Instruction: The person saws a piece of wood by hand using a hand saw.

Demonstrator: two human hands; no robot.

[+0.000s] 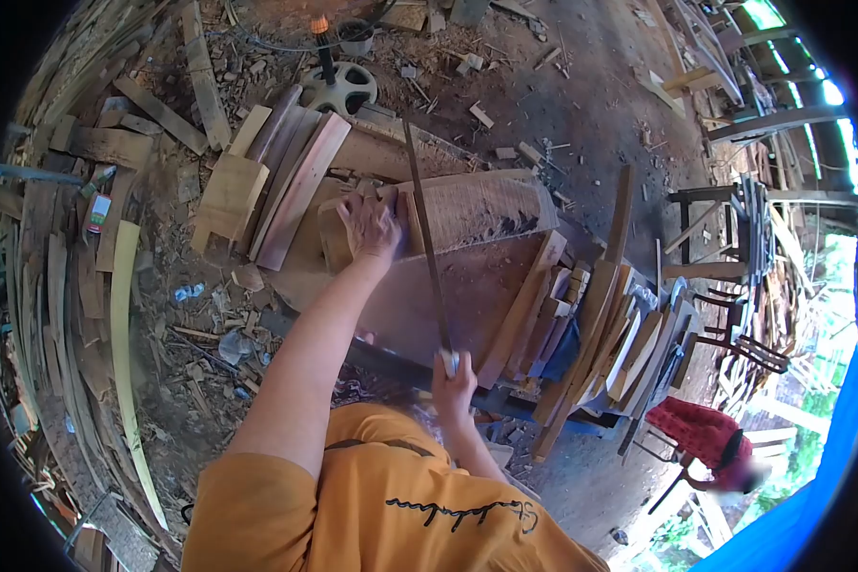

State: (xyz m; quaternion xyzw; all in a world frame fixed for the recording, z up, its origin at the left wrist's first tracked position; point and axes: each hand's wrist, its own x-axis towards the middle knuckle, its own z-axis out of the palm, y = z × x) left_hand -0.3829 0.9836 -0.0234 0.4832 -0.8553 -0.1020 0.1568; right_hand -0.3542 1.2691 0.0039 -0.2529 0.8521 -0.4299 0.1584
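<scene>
My right hand (456,381) is closed around the pale handle of a handsaw. The long, narrow saw blade (431,243), seen nearly edge-on, crosses over a thick wooden block (481,210) and points away from me. To the left of the blade, my left hand (370,225) presses on the block's near-left end, its fingers bent toward the far edge. Rough grain and dark pitted patches mark the block's right part. Under it is a broad brown work surface (419,305).
Wooden planks (300,191) lean side by side at the left of the work surface, with stacked offcuts (582,324) at its right. A pale spoked wheel (338,88) stands beyond. Wood scraps litter the floor. A red cloth (701,439) hangs at the lower right.
</scene>
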